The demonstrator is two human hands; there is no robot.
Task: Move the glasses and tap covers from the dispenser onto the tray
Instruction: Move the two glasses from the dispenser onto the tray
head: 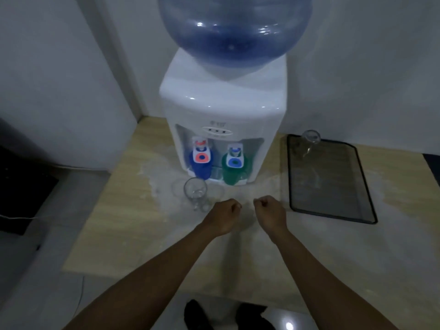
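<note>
A white water dispenser [221,110] stands at the back of the table. A blue cover [200,166] sits under its left tap and a green cover [234,173] under its right tap. One clear glass [195,192] stands on the table just in front of the blue cover. Another clear glass [309,142] stands at the far left corner of the dark tray [362,186], right of the dispenser. My left hand [225,216] and my right hand [269,211] are both fisted over the table in front of the dispenser, holding nothing.
A large blue water bottle [234,32] sits on top of the dispenser. The wooden table [119,222] has pale worn patches. Walls close in behind and on the left. A dark object [21,186] with a white cable lies low on the left. My shoes [197,313] show below the table edge.
</note>
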